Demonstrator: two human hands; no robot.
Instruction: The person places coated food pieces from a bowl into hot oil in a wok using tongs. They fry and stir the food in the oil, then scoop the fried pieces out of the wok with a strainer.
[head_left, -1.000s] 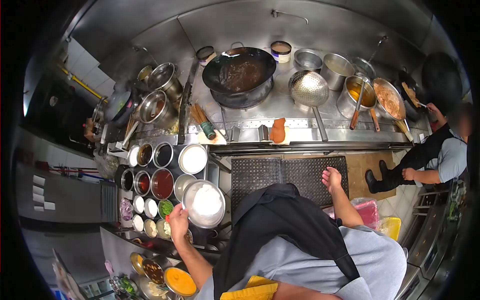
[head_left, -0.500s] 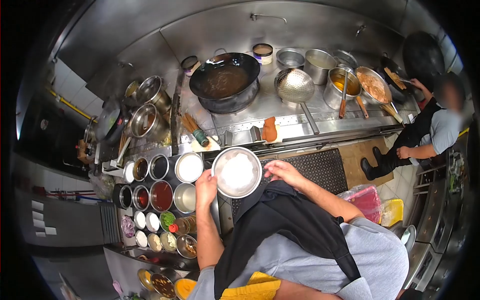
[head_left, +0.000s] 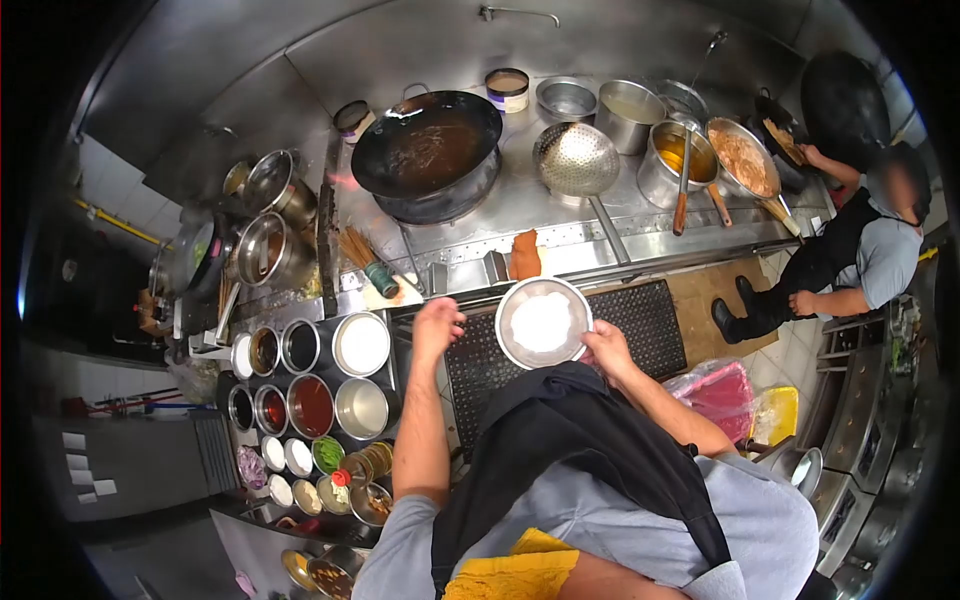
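A round metal bowl (head_left: 544,322) with white contents is held in front of my chest by my right hand (head_left: 605,347), whose fingers grip its right rim. My left hand (head_left: 438,325) is in the air left of the bowl, apart from it, with its fingers curled loosely and nothing visible in them. Beyond the bowl, an orange cloth (head_left: 524,256) lies on the stove's front edge. Left of the cloth is a bamboo brush (head_left: 367,262) with a green binding. The large black wok (head_left: 427,150) sits on its burner behind.
A perforated ladle (head_left: 577,162) and several pots, one with yellow liquid (head_left: 676,165), stand on the stove. Seasoning containers (head_left: 311,404) and a red-capped bottle (head_left: 355,471) are at the left. A co-worker (head_left: 846,240) stands at the right, near pink (head_left: 719,399) and yellow (head_left: 774,415) trays.
The bowl has moved right, from my left hand to my right. My left hand has let go of its rim. My right hand has closed on the opposite side.
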